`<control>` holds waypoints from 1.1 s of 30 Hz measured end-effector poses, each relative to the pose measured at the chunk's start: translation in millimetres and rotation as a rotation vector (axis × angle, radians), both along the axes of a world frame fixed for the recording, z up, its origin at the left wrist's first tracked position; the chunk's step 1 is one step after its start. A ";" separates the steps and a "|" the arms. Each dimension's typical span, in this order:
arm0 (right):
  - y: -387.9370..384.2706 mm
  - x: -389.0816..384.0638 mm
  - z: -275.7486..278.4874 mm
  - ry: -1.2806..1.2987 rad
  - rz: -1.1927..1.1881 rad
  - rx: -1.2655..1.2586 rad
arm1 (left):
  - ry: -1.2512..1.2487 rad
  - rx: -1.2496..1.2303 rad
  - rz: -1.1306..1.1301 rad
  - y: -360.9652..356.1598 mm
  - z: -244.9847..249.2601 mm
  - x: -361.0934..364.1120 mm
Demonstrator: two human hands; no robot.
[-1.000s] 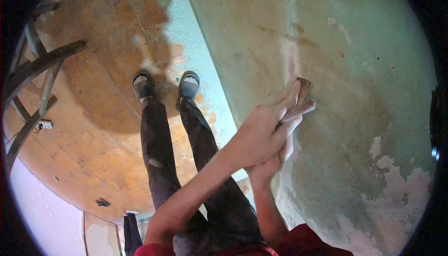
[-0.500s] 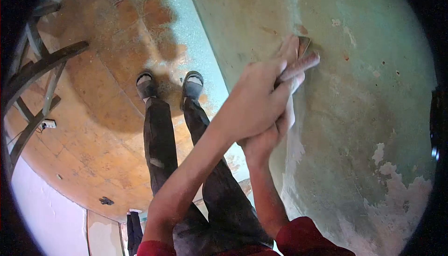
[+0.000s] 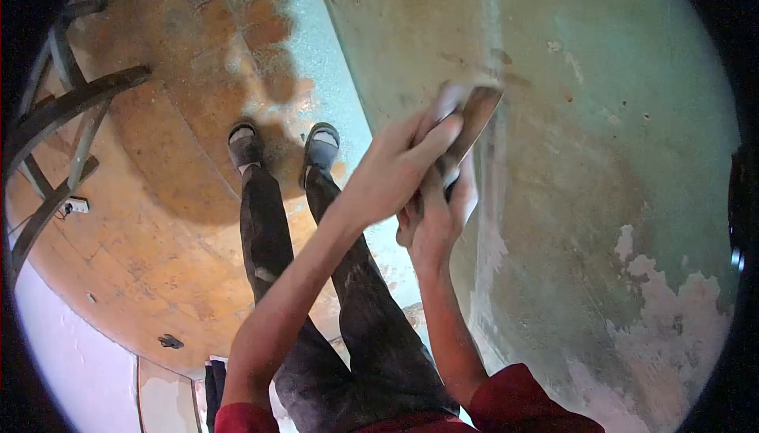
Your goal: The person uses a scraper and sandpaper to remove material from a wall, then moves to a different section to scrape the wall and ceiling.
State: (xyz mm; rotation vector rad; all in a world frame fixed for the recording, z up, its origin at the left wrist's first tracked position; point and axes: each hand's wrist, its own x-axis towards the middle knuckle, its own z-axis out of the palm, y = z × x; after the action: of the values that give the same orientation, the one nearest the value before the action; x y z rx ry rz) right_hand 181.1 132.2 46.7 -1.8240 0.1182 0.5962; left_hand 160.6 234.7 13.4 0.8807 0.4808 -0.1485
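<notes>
My right hand (image 3: 439, 231) is wrapped round the handle of a scraper (image 3: 480, 113), its flat metal blade angled up and right, close in front of the wall. Just above and to the left, my left hand (image 3: 395, 164) is closed round a narrow bar-shaped piece (image 3: 449, 97), blurred at its end; its kind I cannot tell. The left thumb lies along the scraper's blade, and the two hands overlap in this view. Behind them, the greenish wall (image 3: 569, 172) shows a pale vertical streak, dark smears and small pits.
Bare whitish patches (image 3: 672, 314) mark the wall at lower right. My sandalled feet (image 3: 245, 144) stand on a stained orange floor (image 3: 174, 156). A curved dark wooden frame (image 3: 79, 109) stands at the left, near a white socket block (image 3: 77, 205). A small dark object (image 3: 170, 341) lies on the floor.
Both hands have drawn left and slightly back from the wall. The bar-shaped piece in my left hand has swung from across the scraper to its left side, showing more of the blade.
</notes>
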 end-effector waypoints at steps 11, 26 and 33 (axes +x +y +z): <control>-15.2 -30.5 19.3 0.348 0.164 -0.014 | 0.018 -0.071 0.124 -29.4 -8.5 -69.8; -26.4 -10.8 15.8 0.349 0.049 0.124 | 0.120 0.148 0.288 -12.4 2.7 -51.2; -39.7 -2.4 11.0 0.463 -0.057 0.237 | 0.090 0.058 0.251 -18.6 12.3 -36.6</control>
State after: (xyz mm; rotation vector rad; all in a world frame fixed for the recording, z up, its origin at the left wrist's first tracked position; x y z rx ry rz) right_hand 178.7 92.5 57.7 -1.4252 0.3915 0.9432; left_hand 124.0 216.1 25.8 0.8650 0.6779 0.0558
